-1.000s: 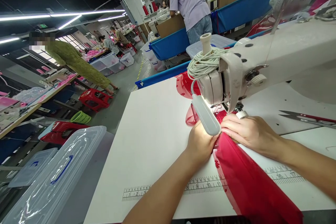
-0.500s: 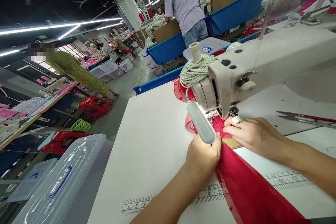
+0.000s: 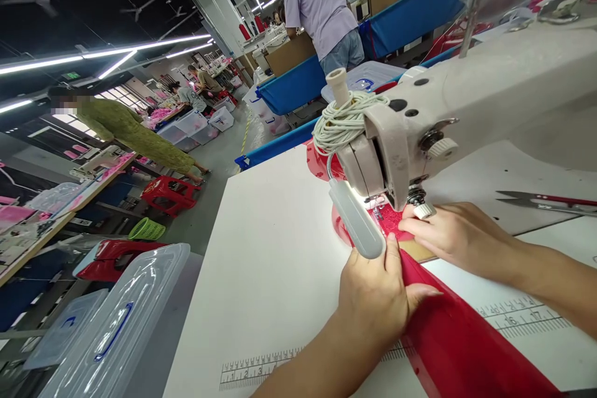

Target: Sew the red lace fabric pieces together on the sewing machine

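Observation:
Red fabric [image 3: 461,329] runs from the table's front edge up to the sewing machine [image 3: 373,168], where a lacy patch of it lies below the needle area. My left hand [image 3: 373,295] rests on the fabric's left edge just before the machine, thumb spread out across the cloth and one finger pointing forward. A grey lamp head [image 3: 359,221] hides some of its fingertips. On the other side, my right hand [image 3: 448,230] has its fingers bent together at the fabric's right edge, pinching it beside the presser area.
Scissors [image 3: 545,202] lie right of the machine. A printed ruler [image 3: 261,370] crosses the white tabletop [image 3: 265,249]. Lidded plastic boxes [image 3: 121,323] stand at the left, with red stools [image 3: 170,194] beyond. People [image 3: 321,9] are farther back.
My left hand has come nearer along the fabric, and its thumb has swung out to the right. My right hand stays by the machine. The view has shifted slightly.

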Action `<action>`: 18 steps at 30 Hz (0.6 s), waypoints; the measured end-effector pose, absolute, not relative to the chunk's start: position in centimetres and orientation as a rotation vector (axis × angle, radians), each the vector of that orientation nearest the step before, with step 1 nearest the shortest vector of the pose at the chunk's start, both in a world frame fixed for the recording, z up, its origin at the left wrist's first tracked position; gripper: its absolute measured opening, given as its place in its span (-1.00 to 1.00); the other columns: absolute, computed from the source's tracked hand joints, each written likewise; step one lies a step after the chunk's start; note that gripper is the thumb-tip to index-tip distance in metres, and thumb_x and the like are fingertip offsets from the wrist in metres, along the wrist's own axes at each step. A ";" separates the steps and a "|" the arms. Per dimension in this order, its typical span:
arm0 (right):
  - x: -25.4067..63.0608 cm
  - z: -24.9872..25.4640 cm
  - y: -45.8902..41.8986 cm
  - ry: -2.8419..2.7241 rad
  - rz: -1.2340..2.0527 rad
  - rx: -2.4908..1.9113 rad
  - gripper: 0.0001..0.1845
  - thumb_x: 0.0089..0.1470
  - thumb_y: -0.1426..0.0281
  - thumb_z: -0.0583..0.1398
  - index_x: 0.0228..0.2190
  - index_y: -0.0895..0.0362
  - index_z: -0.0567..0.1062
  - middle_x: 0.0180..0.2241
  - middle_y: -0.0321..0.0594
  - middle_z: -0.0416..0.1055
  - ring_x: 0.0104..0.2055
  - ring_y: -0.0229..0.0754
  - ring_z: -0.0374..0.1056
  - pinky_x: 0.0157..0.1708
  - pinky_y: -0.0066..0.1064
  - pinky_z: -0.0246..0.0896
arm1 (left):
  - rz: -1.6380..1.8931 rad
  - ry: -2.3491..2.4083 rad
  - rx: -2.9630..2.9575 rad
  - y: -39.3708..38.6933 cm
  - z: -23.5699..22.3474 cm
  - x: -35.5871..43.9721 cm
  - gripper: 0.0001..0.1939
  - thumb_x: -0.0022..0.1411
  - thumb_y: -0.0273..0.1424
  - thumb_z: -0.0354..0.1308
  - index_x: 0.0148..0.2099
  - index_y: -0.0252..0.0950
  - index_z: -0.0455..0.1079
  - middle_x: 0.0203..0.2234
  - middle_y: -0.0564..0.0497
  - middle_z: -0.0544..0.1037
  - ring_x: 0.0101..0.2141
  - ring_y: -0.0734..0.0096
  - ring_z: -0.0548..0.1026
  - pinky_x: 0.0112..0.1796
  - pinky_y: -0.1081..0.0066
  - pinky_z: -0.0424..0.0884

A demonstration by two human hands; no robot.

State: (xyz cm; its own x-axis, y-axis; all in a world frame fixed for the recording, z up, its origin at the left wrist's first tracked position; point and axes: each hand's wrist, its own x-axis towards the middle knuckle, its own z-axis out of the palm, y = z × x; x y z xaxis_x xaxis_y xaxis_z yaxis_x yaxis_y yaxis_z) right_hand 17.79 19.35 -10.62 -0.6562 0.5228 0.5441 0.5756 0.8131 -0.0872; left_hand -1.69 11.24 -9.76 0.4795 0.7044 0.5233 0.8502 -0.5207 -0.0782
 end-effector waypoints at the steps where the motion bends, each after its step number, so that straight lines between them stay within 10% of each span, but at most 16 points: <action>1: 17.8 -10.6 19.4 -2.431 -0.123 -0.823 -0.76 0.20 0.54 -0.01 -0.48 0.07 0.27 -0.47 -0.28 0.30 -0.54 -0.25 0.01 -0.53 -0.34 -0.22 | -0.623 -1.311 -2.399 11.3 -9.8 -1.7 -0.15 0.48 0.11 -0.23 0.12 -0.62 0.49 -0.06 -0.36 0.62 -0.17 0.06 0.64 -0.12 0.18 0.64; 18: 17.3 -11.0 20.3 -2.380 -0.005 -1.068 -0.71 0.35 0.36 0.01 -0.43 0.00 0.36 -0.56 -0.35 0.26 -0.57 -0.21 0.05 -0.57 -0.35 -0.10 | -0.611 -1.435 -2.418 12.3 -10.2 -2.3 -0.15 0.46 0.15 -0.19 0.26 -0.55 0.37 0.06 -0.39 0.56 -0.04 -0.01 0.60 -0.19 0.19 0.63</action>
State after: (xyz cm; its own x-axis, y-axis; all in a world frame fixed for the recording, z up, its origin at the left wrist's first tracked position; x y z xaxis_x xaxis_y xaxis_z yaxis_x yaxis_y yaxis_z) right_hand 17.26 20.29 -10.95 -0.5495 0.6942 0.4649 0.6962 0.6881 -0.2047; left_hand -2.35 12.33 -10.24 0.4226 0.7681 0.4811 0.8791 -0.4766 -0.0112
